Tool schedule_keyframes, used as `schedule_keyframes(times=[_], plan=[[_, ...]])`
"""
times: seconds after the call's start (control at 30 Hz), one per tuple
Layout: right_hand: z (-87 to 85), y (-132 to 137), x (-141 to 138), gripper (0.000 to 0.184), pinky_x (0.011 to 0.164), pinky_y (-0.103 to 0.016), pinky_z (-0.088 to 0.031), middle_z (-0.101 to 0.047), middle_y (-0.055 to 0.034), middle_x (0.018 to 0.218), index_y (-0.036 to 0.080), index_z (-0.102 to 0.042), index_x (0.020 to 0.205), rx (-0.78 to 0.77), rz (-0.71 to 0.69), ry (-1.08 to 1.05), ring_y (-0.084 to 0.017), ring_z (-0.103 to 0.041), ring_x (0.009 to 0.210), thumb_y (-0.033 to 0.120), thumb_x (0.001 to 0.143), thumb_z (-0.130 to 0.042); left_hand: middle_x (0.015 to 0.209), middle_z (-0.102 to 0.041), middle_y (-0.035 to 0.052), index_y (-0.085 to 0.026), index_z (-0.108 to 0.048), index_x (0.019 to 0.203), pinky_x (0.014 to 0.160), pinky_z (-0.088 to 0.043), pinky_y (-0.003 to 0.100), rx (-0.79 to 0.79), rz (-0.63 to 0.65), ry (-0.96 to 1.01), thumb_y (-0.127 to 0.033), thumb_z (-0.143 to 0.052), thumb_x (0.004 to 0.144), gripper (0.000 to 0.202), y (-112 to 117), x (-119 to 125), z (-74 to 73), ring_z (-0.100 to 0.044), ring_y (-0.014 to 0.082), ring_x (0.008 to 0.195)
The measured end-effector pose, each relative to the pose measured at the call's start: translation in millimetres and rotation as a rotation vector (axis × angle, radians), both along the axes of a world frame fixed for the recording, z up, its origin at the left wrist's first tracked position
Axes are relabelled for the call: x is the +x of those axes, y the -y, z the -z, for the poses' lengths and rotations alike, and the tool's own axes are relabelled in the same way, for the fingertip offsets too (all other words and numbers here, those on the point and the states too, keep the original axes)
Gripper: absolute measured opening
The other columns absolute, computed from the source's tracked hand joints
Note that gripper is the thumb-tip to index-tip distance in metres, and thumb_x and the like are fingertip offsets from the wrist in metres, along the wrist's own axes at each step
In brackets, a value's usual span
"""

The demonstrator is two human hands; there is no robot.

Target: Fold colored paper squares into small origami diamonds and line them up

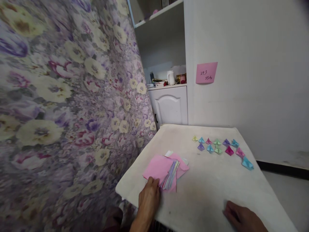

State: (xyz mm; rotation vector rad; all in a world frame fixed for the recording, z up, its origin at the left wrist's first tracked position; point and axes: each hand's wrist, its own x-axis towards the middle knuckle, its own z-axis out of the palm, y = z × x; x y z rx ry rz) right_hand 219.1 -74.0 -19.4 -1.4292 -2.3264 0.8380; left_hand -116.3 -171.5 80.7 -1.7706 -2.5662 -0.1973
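My left hand (pixel 148 196) is at the near edge of a pile of square coloured paper sheets (pixel 156 166). Its fingers are closed on the pile's near edge, with a pink sheet on top. A fanned, many-coloured side of the pile faces right. Further pink and white sheets (pixel 182 164) lie partly beneath it. My right hand (pixel 242 216) rests at the table's near right, fingers curled in and nothing visible in them. Beyond it, several small folded paper shapes (pixel 218 150) in yellow, blue, purple, green and pink stand in two rough rows.
The cream-covered table (pixel 207 187) reaches to a white wall. A floral curtain (pixel 79 106) hangs close along the left. Behind the table are a white cabinet (pixel 170 104) with a white jug (pixel 171 78) on it, and a pink handwritten note (pixel 206 72) on the wall.
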Motion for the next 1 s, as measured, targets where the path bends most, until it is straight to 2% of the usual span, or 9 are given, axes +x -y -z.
schedule_keyframes(times=[0.17, 0.37, 0.67, 0.87, 1.0], plan=[[0.3, 0, 0, 0.029, 0.057, -0.026, -0.037, -0.066, -0.0010, 0.064, 0.023, -0.053, 0.068, 0.008, -0.008, 0.018, -0.019, -0.060, 0.061, 0.044, 0.084, -0.041, 0.093, -0.056, 0.0021, -0.026, -0.061, 0.095, 0.059, -0.037, 0.023, -0.019, 0.010, -0.020, -0.019, -0.035, 0.089, 0.027, -5, -3, 1.7, -0.058, 0.0143, 0.075], [-0.9, 1, 0, 0.028, 0.056, -0.026, -0.038, -0.066, -0.0005, 0.065, 0.024, -0.052, 0.069, 0.018, -0.005, 0.037, -0.019, -0.061, 0.062, 0.043, 0.085, -0.040, 0.089, -0.057, 0.0008, -0.023, -0.060, 0.084, 0.061, -0.036, 0.023, 0.036, 0.023, 0.017, -0.018, -0.034, 0.090, 0.026, -7, -3, 1.7, -0.058, 0.0129, 0.075], [-1.1, 1, -1, 0.027, 0.056, -0.025, -0.036, -0.065, 0.0004, 0.064, 0.023, -0.051, 0.068, 0.051, 0.003, 0.052, -0.018, -0.061, 0.062, 0.041, 0.085, -0.040, 0.080, -0.061, -0.0005, -0.023, -0.062, 0.075, 0.066, -0.040, 0.021, 0.117, 0.064, 0.175, -0.026, -0.044, 0.087, 0.022, -5, -3, -13.4, -0.060, 0.0135, 0.077], [-3.1, 2, -2, 0.026, 0.057, -0.026, -0.036, -0.065, -0.0004, 0.065, 0.023, -0.051, 0.069, 0.064, -0.005, 0.079, -0.018, -0.061, 0.063, 0.039, 0.086, -0.039, 0.083, -0.064, 0.0023, -0.022, -0.059, 0.078, 0.067, -0.042, 0.024, 0.363, 0.092, 0.302, -0.025, -0.041, 0.086, 0.020, -1, -2, -14.0, -0.060, 0.0163, 0.075], [-3.2, 1, -3, 0.025, 0.057, -0.026, -0.035, -0.065, 0.0001, 0.065, 0.023, -0.051, 0.070, 0.068, -0.002, 0.062, -0.018, -0.061, 0.063, 0.037, 0.087, -0.039, 0.068, -0.061, -0.0013, -0.023, -0.058, 0.084, 0.058, -0.039, 0.024, 0.439, -0.050, 0.306, -0.034, -0.045, 0.084, 0.018, 0, 12, -21.2, -0.056, 0.0160, 0.060]])
